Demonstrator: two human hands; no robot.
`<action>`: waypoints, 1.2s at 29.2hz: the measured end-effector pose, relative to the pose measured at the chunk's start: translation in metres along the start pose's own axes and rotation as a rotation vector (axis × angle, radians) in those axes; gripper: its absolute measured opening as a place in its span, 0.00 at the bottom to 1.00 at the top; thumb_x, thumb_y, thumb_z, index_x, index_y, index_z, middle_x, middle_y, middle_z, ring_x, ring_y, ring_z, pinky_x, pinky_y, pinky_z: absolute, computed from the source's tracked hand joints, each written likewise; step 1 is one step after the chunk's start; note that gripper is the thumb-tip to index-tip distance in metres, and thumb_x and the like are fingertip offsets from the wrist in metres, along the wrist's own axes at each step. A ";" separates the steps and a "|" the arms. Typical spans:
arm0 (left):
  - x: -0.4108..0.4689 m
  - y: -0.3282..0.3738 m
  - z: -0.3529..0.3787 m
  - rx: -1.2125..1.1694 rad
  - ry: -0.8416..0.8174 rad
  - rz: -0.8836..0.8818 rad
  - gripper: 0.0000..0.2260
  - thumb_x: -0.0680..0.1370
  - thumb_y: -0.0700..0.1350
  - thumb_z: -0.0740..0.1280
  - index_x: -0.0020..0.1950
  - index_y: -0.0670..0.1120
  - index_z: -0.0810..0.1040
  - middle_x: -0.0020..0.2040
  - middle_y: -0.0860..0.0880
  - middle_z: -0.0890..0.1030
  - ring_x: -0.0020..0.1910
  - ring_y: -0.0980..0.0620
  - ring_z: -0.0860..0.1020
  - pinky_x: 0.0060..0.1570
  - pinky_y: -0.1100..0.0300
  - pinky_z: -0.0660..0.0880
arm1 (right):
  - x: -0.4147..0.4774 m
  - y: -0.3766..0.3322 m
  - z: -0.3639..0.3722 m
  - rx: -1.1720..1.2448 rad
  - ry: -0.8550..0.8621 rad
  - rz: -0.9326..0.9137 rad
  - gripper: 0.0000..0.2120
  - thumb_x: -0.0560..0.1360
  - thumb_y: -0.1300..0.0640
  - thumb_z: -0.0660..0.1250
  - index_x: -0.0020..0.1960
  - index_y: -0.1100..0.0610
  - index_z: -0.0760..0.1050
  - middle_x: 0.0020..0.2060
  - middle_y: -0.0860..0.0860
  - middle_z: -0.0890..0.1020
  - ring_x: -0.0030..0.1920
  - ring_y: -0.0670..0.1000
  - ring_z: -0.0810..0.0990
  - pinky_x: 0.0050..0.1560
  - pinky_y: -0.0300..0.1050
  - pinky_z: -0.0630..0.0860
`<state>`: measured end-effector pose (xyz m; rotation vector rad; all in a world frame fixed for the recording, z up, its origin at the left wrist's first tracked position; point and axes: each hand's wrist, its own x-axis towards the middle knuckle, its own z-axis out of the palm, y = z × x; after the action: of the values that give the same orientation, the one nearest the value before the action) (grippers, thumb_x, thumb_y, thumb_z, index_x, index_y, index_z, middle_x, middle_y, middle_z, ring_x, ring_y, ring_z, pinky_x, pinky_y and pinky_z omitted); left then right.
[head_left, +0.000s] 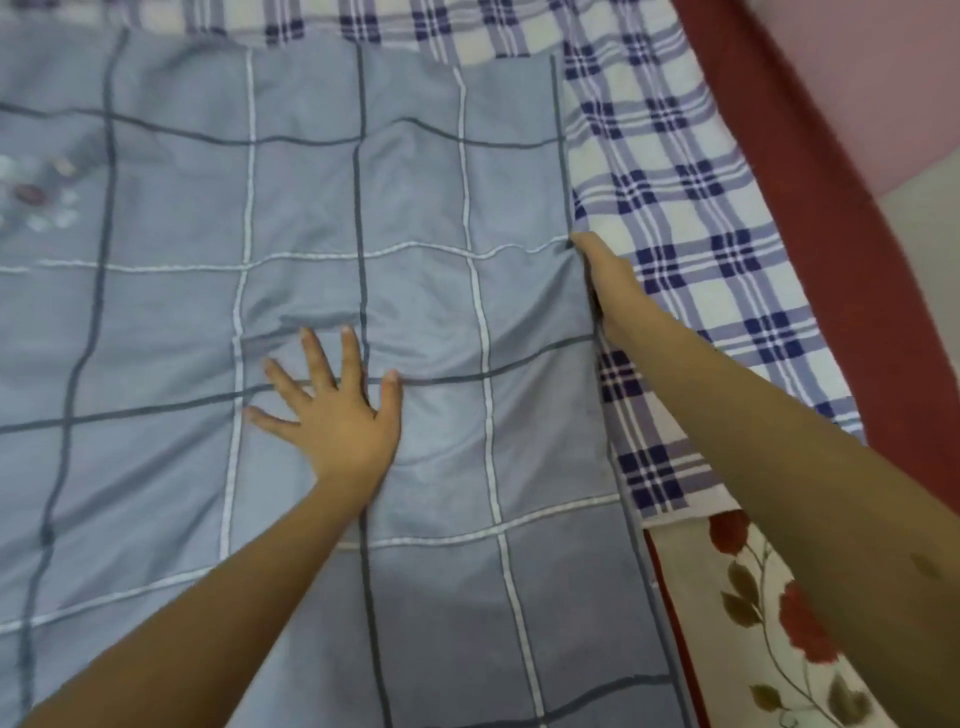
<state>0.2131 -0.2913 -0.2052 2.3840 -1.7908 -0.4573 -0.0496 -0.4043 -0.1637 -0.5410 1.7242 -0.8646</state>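
A grey-blue cloth (426, 208) with a grid of dark and white lines lies spread over the bed. My left hand (332, 410) presses flat on its middle with fingers spread wide. My right hand (608, 283) is at the cloth's right edge, its fingers tucked under that edge and hidden, the thumb on top. Small wrinkles run between the two hands.
Under the cloth lies a white and navy plaid sheet (691, 208), showing along the right and top. A dark red mattress edge (810, 218) borders it. A floral cloth with red roses (769, 623) lies at the lower right. A faint flower print (36, 197) marks the cloth's left.
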 end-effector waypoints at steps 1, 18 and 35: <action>0.020 0.006 -0.001 0.032 0.001 -0.004 0.31 0.74 0.67 0.47 0.76 0.60 0.52 0.78 0.49 0.47 0.75 0.37 0.43 0.62 0.27 0.37 | 0.006 -0.006 0.001 -0.018 -0.013 0.010 0.27 0.67 0.39 0.69 0.56 0.59 0.76 0.48 0.55 0.81 0.45 0.54 0.80 0.43 0.45 0.78; 0.136 0.034 0.005 0.085 0.053 0.155 0.33 0.73 0.63 0.51 0.76 0.53 0.58 0.77 0.42 0.54 0.75 0.40 0.54 0.68 0.33 0.44 | 0.165 -0.171 0.068 -0.313 0.091 -0.202 0.15 0.81 0.62 0.55 0.65 0.62 0.72 0.56 0.52 0.77 0.51 0.53 0.76 0.49 0.36 0.73; 0.146 0.047 -0.007 0.138 -0.017 0.129 0.33 0.72 0.63 0.51 0.76 0.52 0.60 0.76 0.40 0.55 0.74 0.38 0.55 0.69 0.38 0.46 | 0.192 -0.184 0.082 -0.693 0.460 -0.598 0.19 0.75 0.59 0.62 0.66 0.58 0.67 0.64 0.56 0.69 0.63 0.56 0.69 0.64 0.56 0.69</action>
<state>0.2091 -0.4452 -0.2099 2.3379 -2.0302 -0.3505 -0.0443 -0.6824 -0.1523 -1.4643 2.3412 -0.8151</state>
